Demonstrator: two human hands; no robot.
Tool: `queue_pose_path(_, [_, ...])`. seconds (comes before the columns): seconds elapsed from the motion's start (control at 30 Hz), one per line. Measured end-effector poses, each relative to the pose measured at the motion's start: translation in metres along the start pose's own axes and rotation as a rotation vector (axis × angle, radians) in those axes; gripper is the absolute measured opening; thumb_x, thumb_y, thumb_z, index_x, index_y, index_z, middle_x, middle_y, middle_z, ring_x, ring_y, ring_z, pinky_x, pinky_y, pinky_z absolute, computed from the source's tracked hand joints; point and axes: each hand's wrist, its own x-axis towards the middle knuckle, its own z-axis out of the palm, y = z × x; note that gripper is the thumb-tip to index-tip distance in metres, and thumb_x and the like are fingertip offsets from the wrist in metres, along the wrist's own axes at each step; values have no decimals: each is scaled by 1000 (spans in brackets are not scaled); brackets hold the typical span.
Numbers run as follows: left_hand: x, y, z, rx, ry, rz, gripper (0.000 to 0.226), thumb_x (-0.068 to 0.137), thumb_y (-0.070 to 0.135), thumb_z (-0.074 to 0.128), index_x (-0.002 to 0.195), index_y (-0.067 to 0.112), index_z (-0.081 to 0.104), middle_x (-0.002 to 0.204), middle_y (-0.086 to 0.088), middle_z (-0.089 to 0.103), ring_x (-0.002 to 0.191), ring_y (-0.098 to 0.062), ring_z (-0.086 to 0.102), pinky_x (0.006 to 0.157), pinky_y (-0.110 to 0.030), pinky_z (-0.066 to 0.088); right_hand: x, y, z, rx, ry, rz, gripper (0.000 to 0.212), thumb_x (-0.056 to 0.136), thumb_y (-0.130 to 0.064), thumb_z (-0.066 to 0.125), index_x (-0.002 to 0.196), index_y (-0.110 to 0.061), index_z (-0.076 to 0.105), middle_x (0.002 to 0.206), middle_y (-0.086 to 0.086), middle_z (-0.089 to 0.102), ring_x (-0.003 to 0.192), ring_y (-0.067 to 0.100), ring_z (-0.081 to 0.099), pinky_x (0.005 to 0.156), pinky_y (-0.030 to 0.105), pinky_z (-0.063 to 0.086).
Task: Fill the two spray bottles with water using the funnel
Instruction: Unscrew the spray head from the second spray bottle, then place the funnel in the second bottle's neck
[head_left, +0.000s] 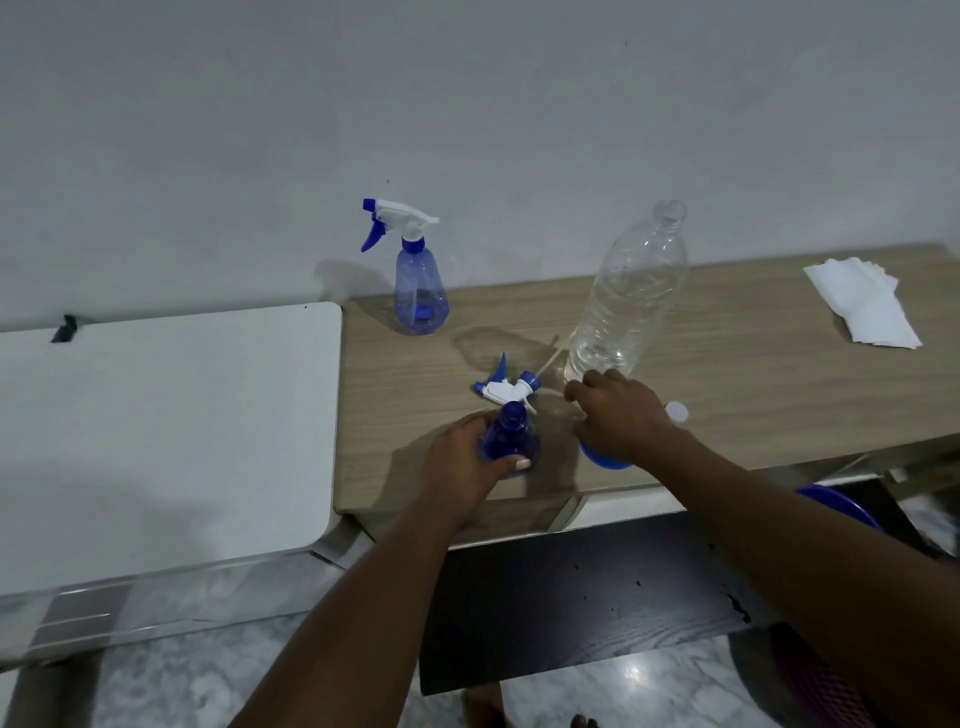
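Observation:
My left hand (460, 467) grips a blue spray bottle (511, 441) that stands near the front edge of the wooden table (753, 374), its neck uncapped. Its white and blue spray head (506, 389) lies on the table just behind it, dip tube pointing back right. My right hand (618, 418) rests over a blue funnel (602, 460), whose rim shows under the palm; whether the fingers grip it is hidden. A second blue spray bottle (418, 283) with its sprayer on stands at the back left. A clear uncapped water bottle (628, 296) holding some water stands behind my right hand.
A small white cap (677, 412) lies by my right wrist. Folded white tissues (865, 301) lie at the table's far right. A white table (166, 426) adjoins on the left. A dark board (576, 597) sits below the front edge, and a blue basin (841, 506) shows at lower right.

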Motion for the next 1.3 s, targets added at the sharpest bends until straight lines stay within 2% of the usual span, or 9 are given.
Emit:
queue_pose_path(0.1, [1, 5, 7, 7, -14, 1, 66, 59, 44, 88, 120, 37, 61, 113, 14, 68, 103, -8, 62, 94, -40, 52, -12, 9, 15, -65, -151, 89, 59, 83, -41, 66, 135, -23, 46, 129, 8, 52, 116, 32, 52, 90, 46, 45])
queue_pose_path(0.27, [4, 11, 15, 43, -30, 8, 68, 61, 46, 88, 122, 34, 60, 116, 13, 67, 105, -8, 61, 94, -37, 52, -12, 23, 30, 129, -136, 154, 59, 79, -39, 74, 130, -21, 50, 125, 9, 55, 110, 32, 55, 88, 43, 50])
queue_pose_path(0.47, [5, 11, 15, 47, -20, 20, 63, 60, 45, 88, 117, 36, 63, 109, 15, 68, 99, -7, 63, 89, -33, 52, -10, 18, -3, 511, 93, 132, 77, 74, -66, 72, 134, -22, 53, 119, 3, 59, 102, 20, 59, 85, 34, 51])
queue_pose_path(0.6, [5, 17, 15, 78, -36, 0, 60, 66, 39, 87, 121, 33, 62, 105, 17, 65, 96, -7, 61, 83, -26, 47, -13, 2, -44, 819, 308, 112, 60, 79, -61, 71, 127, -26, 61, 109, -1, 58, 89, 7, 60, 76, 20, 48])
queue_pose_path(0.67, [7, 19, 18, 78, -42, -23, 60, 65, 41, 86, 119, 33, 63, 107, 13, 68, 96, -10, 62, 86, -32, 50, -13, -7, -56, 978, 386, 117, 50, 77, -58, 75, 114, -26, 64, 104, -1, 62, 88, 10, 65, 75, 26, 56])
queue_pose_path(0.77, [9, 23, 23, 97, -51, -39, 67, 63, 42, 87, 124, 35, 61, 114, 10, 69, 102, -12, 63, 91, -38, 51, -15, -20, -58, 1151, 449, 121, 51, 69, -56, 82, 101, -22, 64, 97, -1, 64, 87, 15, 71, 76, 39, 62])
queue_pose_path(0.9, [11, 27, 28, 107, -44, -64, 69, 67, 36, 88, 130, 33, 58, 119, 10, 67, 107, -14, 62, 95, -38, 50, -21, -27, -44, 1187, 517, 78, 55, 62, -56, 87, 96, -21, 62, 101, 1, 65, 92, 16, 70, 78, 39, 61])
queue_pose_path(1.03, [12, 28, 35, 96, -63, -78, 66, 71, 37, 85, 130, 30, 57, 119, 7, 67, 104, -15, 63, 94, -40, 51, -30, -26, -30, 1174, 607, 36, 52, 62, -42, 92, 95, -17, 62, 103, 0, 61, 99, 16, 68, 81, 37, 61])
queue_pose_path(1.3, [8, 35, 47, 46, -13, -51, 46, 73, 37, 84, 113, 29, 65, 100, 12, 69, 90, -7, 62, 81, -28, 51, -46, -3, -15, 980, 540, -125, 53, 62, -38, 93, 96, -18, 59, 103, -6, 57, 96, 12, 61, 80, 37, 57])
